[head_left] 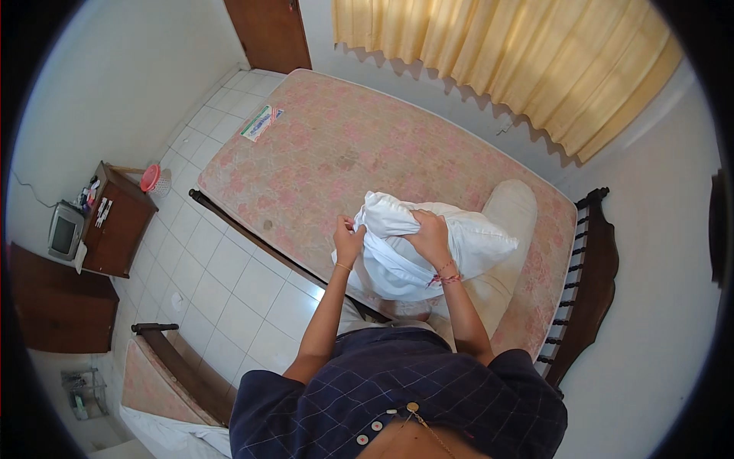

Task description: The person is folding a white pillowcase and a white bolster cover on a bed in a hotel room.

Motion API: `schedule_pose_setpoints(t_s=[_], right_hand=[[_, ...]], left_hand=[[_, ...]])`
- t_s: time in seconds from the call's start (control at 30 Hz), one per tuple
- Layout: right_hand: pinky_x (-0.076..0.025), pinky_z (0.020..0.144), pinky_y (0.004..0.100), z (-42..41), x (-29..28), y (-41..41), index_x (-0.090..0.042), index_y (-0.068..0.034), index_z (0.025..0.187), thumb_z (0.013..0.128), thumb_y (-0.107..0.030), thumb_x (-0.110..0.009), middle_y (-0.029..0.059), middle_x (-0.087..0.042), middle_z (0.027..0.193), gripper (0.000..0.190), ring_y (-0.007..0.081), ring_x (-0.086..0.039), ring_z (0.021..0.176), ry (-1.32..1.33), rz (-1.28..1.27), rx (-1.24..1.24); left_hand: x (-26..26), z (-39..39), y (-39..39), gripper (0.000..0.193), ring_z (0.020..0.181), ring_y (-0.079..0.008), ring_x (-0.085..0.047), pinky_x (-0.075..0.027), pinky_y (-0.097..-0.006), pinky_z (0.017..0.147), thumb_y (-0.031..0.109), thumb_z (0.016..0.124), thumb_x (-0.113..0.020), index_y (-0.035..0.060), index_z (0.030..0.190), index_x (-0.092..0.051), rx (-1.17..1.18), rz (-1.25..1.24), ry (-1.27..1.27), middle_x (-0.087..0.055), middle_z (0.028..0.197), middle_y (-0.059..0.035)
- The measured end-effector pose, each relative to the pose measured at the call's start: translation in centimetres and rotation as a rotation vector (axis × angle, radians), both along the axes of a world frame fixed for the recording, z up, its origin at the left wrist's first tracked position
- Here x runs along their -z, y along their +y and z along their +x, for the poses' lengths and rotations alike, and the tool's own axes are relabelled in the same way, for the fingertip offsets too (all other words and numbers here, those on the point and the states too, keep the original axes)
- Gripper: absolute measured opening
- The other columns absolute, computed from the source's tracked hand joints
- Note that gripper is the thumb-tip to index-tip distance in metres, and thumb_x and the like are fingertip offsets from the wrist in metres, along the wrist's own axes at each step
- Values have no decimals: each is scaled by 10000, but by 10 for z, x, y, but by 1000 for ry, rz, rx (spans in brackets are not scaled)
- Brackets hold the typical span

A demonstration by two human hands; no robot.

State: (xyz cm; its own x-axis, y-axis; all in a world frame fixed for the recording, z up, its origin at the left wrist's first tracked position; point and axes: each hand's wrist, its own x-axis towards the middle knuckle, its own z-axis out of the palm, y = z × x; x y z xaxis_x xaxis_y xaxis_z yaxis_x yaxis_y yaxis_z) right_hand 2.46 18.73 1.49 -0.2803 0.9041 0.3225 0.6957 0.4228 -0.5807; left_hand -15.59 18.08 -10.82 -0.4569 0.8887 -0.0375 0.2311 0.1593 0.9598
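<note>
A white pillow in a white pillowcase (pixel 470 235) lies across my lap on the bed. My left hand (pixel 348 238) pinches the edge of the white cloth at the pillow's left end, thumb and fingers closed on it. My right hand (pixel 427 235) grips a bunched fold of the same cloth near the pillow's upper middle. Between the two hands a corner of the white fabric sticks up. Below them the cloth hangs in loose folds. Whether the pillow is fully inside the case cannot be told. My bent leg in light trousers (pixel 513 212) rests on the mattress just right of the pillow.
A bare floral mattress (pixel 344 132) spreads under me, with a dark wooden headboard (pixel 590 281) at right and a footboard (pixel 258 238) at left. Yellow curtains (pixel 504 63) hang beyond. A wooden cabinet (pixel 123 224), small television (pixel 65 232) and basket (pixel 155 181) stand left. Another bed (pixel 155 378) is lower left.
</note>
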Motion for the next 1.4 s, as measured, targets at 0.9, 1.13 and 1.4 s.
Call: schedule_pose_setpoints(t_s=[0.9,1.13,1.4], right_hand=[[-361,664,320,51,-83,2,-629,-51,835,568,-94,-685,74,-554,723,276,231,-527,728,275,101,21],[-344,708,359,28,-4,20,-614,-93,914,591,-169,-667,59,-560,838,336,236,-513,823,10,24,69],[-131,966,575,-10,2,-6,-489,-54,1125,658,-284,-626,204,-330,1269,538,317,-267,1217,-336,79,104]], left_hand=[[-34,-9,-5,483,987,-236,-496,-253,-347,975,50,706,-475,12,1185,-425,555,149,410,-528,1063,-132],[-125,22,3,554,1209,-281,-326,-221,-442,989,168,725,-567,36,1231,-382,346,588,301,-378,1259,-184],[-122,42,44,572,1163,-286,-365,-70,-589,945,470,787,-436,158,1264,-387,812,354,761,-408,1241,-151]])
